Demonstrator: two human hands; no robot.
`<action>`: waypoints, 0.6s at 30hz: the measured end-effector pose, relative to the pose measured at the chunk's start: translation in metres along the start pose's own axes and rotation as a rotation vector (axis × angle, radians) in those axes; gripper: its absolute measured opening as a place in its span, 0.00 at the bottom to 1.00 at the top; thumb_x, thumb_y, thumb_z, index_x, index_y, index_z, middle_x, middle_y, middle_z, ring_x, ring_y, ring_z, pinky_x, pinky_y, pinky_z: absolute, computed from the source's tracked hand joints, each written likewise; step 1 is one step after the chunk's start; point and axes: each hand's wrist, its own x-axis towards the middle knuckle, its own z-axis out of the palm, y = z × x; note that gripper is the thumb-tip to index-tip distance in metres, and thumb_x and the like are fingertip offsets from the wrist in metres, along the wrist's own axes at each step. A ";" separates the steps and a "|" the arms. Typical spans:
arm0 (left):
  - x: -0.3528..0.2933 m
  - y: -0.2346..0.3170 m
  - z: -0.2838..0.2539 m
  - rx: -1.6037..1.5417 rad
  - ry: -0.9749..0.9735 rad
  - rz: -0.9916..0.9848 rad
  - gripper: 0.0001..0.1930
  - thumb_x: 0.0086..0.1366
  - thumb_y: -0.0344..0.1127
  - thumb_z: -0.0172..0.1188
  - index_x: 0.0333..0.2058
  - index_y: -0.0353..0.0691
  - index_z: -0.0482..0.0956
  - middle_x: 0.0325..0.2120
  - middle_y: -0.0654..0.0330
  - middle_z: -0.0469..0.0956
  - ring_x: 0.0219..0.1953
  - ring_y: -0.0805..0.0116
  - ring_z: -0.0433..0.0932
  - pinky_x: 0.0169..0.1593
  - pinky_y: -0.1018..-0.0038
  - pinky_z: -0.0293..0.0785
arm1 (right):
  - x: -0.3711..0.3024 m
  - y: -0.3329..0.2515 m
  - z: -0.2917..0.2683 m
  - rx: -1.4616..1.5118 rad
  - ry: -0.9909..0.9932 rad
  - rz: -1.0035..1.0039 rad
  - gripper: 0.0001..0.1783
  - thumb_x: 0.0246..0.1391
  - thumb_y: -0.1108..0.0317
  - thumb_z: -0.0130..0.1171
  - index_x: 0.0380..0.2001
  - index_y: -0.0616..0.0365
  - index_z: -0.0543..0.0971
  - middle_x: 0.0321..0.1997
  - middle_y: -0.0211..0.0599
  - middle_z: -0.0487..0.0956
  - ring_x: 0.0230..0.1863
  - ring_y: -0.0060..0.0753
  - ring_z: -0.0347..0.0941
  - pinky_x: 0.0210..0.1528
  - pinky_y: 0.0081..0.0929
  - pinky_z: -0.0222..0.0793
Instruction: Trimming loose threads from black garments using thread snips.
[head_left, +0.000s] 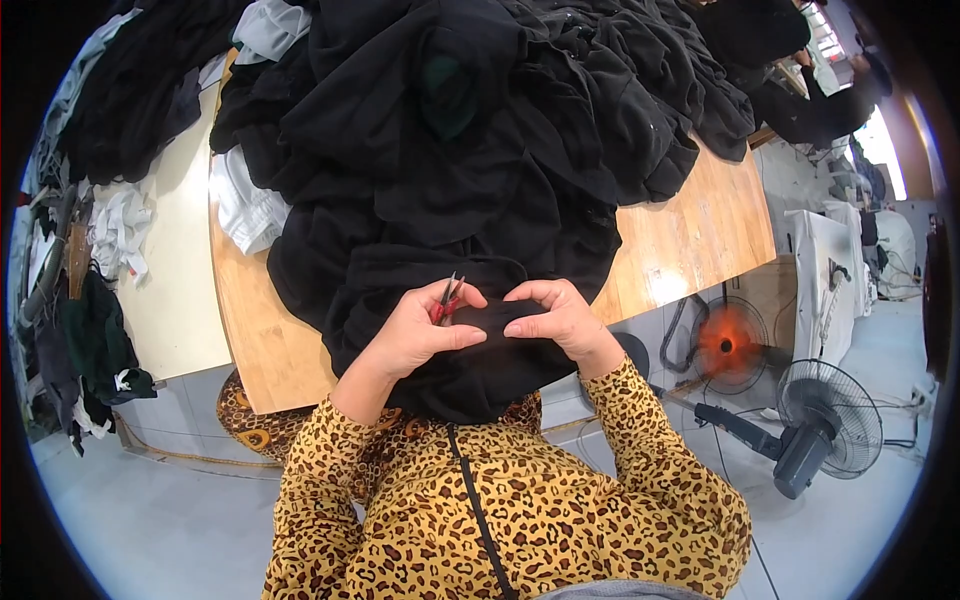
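Note:
A black garment (420, 385) hangs over the near edge of the table and down onto my lap. My left hand (425, 325) keeps a small pair of thread snips (446, 303) with red handles tucked in its curled fingers, the metal tips pointing away from me. Its thumb and forefinger also rest on the black cloth. Across a short gap, my right hand (560, 325) grips the same cloth between a curved thumb and forefinger. The other fingers of the right hand are mostly hidden.
A large heap of black garments (640, 110) covers much of the wooden table (700, 225). White cloth (245, 205) lies at its left side. A grey fan (810, 440) stands on the right, near an orange-lit fan (728, 342). Dark cloth (100, 330) hangs at far left; another person's arm (825, 110) shows at upper right.

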 end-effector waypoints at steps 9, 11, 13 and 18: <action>0.006 0.000 0.001 -0.036 0.005 -0.043 0.16 0.51 0.25 0.69 0.39 0.35 0.76 0.33 0.66 0.75 0.33 0.82 0.72 0.39 0.84 0.71 | 0.002 0.004 -0.007 0.163 0.008 0.086 0.13 0.44 0.79 0.65 0.37 0.63 0.79 0.35 0.31 0.81 0.34 0.18 0.76 0.41 0.14 0.71; 0.006 -0.001 0.002 0.047 0.018 0.010 0.15 0.52 0.26 0.69 0.39 0.35 0.77 0.33 0.68 0.75 0.31 0.83 0.71 0.35 0.85 0.70 | 0.003 0.007 -0.008 0.194 -0.007 0.099 0.10 0.48 0.74 0.63 0.37 0.61 0.79 0.35 0.29 0.81 0.35 0.16 0.76 0.42 0.13 0.70; 0.007 -0.004 0.003 0.110 0.039 0.015 0.14 0.52 0.27 0.69 0.38 0.35 0.78 0.32 0.68 0.75 0.31 0.83 0.71 0.34 0.85 0.69 | 0.004 0.010 -0.009 0.234 0.011 0.098 0.09 0.50 0.72 0.62 0.37 0.61 0.80 0.35 0.28 0.81 0.36 0.16 0.76 0.43 0.13 0.69; 0.009 -0.004 0.009 0.605 0.150 0.380 0.12 0.51 0.28 0.68 0.36 0.37 0.82 0.33 0.67 0.75 0.25 0.79 0.71 0.30 0.83 0.67 | 0.006 0.014 -0.010 0.249 0.073 0.068 0.08 0.55 0.68 0.58 0.36 0.60 0.80 0.36 0.26 0.81 0.39 0.14 0.74 0.46 0.12 0.66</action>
